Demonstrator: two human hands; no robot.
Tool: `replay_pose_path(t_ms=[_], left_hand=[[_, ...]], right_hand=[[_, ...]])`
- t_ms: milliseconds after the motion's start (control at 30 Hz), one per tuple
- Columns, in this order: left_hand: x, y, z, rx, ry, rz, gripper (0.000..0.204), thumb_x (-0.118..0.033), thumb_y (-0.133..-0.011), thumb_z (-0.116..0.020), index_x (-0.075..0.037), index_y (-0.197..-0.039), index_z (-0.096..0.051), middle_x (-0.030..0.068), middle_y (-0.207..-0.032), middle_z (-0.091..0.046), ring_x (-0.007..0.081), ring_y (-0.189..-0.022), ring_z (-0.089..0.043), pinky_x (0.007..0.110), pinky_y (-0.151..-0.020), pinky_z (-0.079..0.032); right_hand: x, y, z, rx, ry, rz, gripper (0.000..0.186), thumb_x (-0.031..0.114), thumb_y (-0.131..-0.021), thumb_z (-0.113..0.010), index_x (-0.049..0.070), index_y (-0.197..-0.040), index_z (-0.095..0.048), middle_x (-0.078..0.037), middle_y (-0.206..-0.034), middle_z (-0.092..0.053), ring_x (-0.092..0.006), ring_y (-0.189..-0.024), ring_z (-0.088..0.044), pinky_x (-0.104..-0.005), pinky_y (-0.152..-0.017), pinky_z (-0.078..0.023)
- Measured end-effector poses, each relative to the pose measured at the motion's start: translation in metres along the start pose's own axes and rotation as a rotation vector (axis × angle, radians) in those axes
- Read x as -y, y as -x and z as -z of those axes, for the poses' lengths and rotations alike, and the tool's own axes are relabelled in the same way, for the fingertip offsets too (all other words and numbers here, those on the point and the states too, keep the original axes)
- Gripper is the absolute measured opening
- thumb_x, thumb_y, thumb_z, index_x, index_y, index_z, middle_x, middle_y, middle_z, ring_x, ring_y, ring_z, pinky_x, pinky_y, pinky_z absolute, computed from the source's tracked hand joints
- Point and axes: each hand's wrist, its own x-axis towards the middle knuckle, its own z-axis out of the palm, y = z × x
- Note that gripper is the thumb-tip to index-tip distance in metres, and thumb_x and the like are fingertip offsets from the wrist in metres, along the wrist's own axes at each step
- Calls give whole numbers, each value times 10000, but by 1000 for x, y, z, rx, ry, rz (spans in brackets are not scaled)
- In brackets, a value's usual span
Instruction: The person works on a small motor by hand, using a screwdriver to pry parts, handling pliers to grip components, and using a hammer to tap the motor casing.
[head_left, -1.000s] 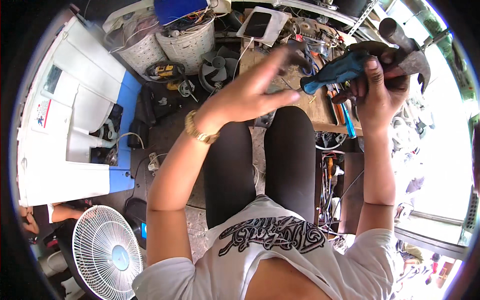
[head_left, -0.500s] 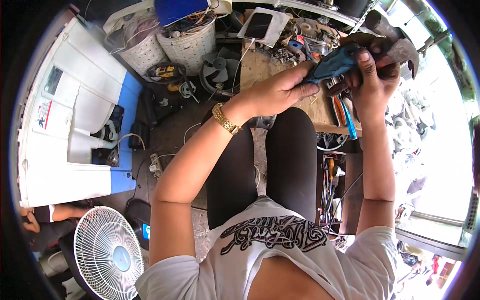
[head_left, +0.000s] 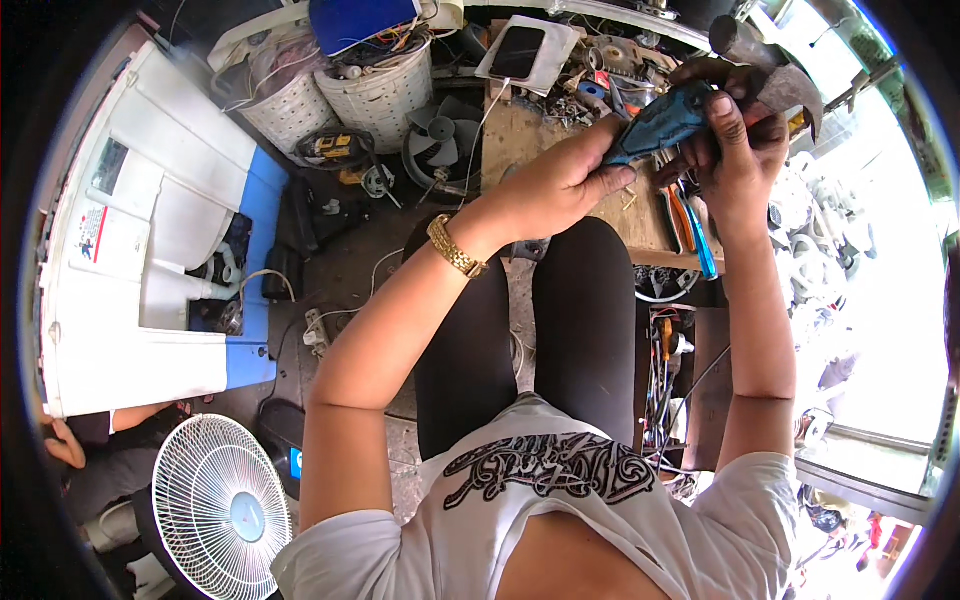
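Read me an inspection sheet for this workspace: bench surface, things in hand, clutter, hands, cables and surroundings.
Surface: wooden bench, bare wood toward the front, metal parts crowding the back.
Things in hand: claw hammer and a tapered blue piece; cannot tell whether they are joined.
Clutter: phone on a pale pad; orange and blue tool handles at the bench's front edge.
Hands: right hand grips the claw hammer and tapered blue piece; left hand is closed on the piece's narrow end.
Cables: white cable runs from the phone down past the bench's left edge.
Surroundings: white fan, perforated basket of wires, white-and-blue casing at left.
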Motion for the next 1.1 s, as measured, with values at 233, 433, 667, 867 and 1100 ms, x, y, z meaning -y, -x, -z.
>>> replay_pose_path(t_ms=[233, 433, 667, 867, 1100], left_hand=[[-1, -4, -4, -26, 71, 33, 523, -198, -1034, -542, -11, -1481, -347, 109, -1424, -487, 159, -1326, -426, 320, -1124, -313], [-1, 2, 0, -42, 7, 151, 536, -207, -1036, -538, -7, -1489, -333, 93, -1414, -484, 141, -1288, -435, 303, -1110, -320], [1, 11, 0, -109, 76, 134, 512, -195, -1039, -535, -13, -1479, -347, 56, -1330, -510, 119, -1194, -467, 291, -1062, -363], [-3, 15, 0, -115, 75, 125, 487, -205, -1040, -535, -11, -1459, -378, 48, -1310, -521, 125, -1188, -472, 299, -1058, -367], [5, 16, -2, -150, -29, 119, 486, -266, -1044, -528, -53, -1460, -393, 11, -1231, -539, 103, -1063, -499, 296, -942, -442]], right_hand=[[-5, -5, 10, 3, -5, -20, 199, 143, -953, -666, 75, -1056, -511, -10, -746, -521, -85, -521, -442, -238, -463, -367], [16, -2, 5, -59, 208, -184, 227, 277, -1006, -581, 67, -1078, -536, -28, -688, -531, -92, -493, -439, -232, -422, -312], [105, -43, 21, 81, 576, -287, 473, 413, -1038, -490, 0, -1233, -613, -53, -827, -647, -66, -484, -407, -235, -426, -305], [130, -47, 5, 180, 1173, -308, 514, 412, -1026, -526, -5, -1323, -567, -76, -940, -659, -76, -661, -533, -230, -622, -437], [126, -58, 13, 293, 1190, -217, 505, 421, -1040, -473, 11, -1320, -566, -54, -879, -626, -63, -611, -473, -229, -573, -380]])
